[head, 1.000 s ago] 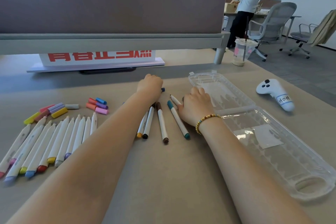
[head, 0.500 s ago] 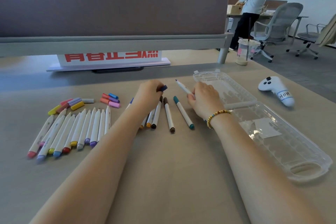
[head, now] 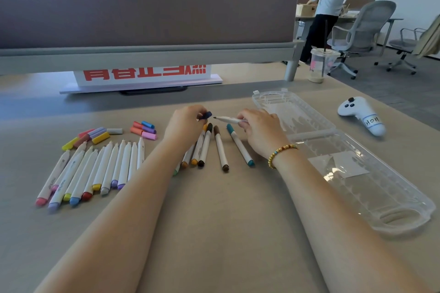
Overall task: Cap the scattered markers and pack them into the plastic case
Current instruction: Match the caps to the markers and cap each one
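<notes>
The plastic case (head: 352, 169) lies open at three o'clock with no marker in it, a fan of uncapped markers (head: 95, 171) lies at nine o'clock with loose caps (head: 100, 135) just above, and a few slim pens (head: 220, 147) look capped at centre, so I judge the job barely begun. The right hand (head: 262, 131) pinches a bare-tipped marker (head: 228, 119) pointing toward nine o'clock at the dark cap (head: 206, 115) pinched by the left hand (head: 185, 126), tip and cap just apart. The left forearm hides some pens, and the held marker's colour is unclear.
</notes>
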A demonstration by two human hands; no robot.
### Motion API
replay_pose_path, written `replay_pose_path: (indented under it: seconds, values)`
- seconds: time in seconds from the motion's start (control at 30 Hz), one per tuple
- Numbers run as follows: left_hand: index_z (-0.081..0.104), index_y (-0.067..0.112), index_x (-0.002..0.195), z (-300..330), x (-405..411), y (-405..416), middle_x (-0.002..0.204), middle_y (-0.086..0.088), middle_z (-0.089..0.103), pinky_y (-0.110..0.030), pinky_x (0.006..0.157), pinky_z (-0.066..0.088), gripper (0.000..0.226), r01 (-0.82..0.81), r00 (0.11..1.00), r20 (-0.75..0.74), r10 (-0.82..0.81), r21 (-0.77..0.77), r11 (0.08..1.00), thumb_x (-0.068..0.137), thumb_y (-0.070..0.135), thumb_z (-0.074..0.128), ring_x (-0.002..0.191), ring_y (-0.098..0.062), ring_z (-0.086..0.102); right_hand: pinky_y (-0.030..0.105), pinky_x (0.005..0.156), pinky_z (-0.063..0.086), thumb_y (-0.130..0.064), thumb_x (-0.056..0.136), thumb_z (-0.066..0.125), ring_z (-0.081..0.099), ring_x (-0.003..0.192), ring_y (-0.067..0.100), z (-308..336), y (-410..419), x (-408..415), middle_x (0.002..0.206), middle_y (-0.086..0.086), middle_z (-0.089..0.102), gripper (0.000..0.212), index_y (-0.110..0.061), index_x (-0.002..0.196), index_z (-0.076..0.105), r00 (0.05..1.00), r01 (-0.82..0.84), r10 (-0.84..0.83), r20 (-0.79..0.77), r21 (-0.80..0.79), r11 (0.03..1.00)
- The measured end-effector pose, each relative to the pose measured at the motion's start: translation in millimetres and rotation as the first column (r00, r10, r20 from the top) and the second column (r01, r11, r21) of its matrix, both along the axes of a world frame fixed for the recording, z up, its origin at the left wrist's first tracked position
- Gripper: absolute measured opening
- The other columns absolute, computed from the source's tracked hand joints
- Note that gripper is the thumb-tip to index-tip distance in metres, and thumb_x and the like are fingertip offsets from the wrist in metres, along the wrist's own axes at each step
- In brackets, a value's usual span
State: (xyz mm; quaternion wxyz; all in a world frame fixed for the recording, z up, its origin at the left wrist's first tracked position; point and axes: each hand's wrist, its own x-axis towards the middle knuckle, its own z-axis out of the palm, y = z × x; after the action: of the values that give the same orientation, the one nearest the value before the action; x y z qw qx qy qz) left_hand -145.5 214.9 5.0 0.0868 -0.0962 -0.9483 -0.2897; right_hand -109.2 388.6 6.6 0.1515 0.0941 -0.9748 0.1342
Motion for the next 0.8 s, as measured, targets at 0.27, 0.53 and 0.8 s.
replay_pose_path:
  seconds: [0.27,0.53,0.8]
  values:
    - [0.054,0.016,0.106,6.0,-0.7,7.2,0.096,-0.001,0.064,-0.027,0.073,0.051,0.015,-0.055,0.998,0.058,0.033,0.454,0.889,0.097,0.024,0.047,0.076,-0.010,0.057,0.028,0.084,0.032,-0.024,0.100,0.039,0.048,0.093,0.015,-2.3,2.6,-0.6,0.100,-0.002,0.059,0.022,-0.019,0.112,0.057,1.000,0.019,-0.018,0.012,-0.067,0.998]
    - [0.064,0.015,0.093,1.9,-0.9,5.0,0.080,0.004,0.059,-0.017,0.057,0.041,0.021,-0.125,0.980,0.198,0.011,0.573,0.810,0.098,0.018,0.044,0.061,-0.007,0.044,0.030,0.085,0.040,-0.024,0.100,0.040,0.047,0.086,0.012,-3.6,4.1,0.0,0.088,-0.008,0.051,0.021,-0.019,0.109,0.059,1.000,0.003,-0.001,0.012,-0.118,0.993]
    - [0.052,0.014,0.104,0.9,-0.2,0.4,0.084,0.009,0.064,-0.018,0.058,0.042,0.009,-0.112,0.972,0.231,-0.038,0.604,0.789,0.096,0.017,0.049,0.064,-0.006,0.048,0.038,0.088,0.047,-0.021,0.099,0.042,0.053,0.086,0.017,-1.3,4.0,1.3,0.086,-0.005,0.053,0.020,-0.018,0.108,0.059,1.000,0.013,-0.009,0.025,-0.170,0.985]
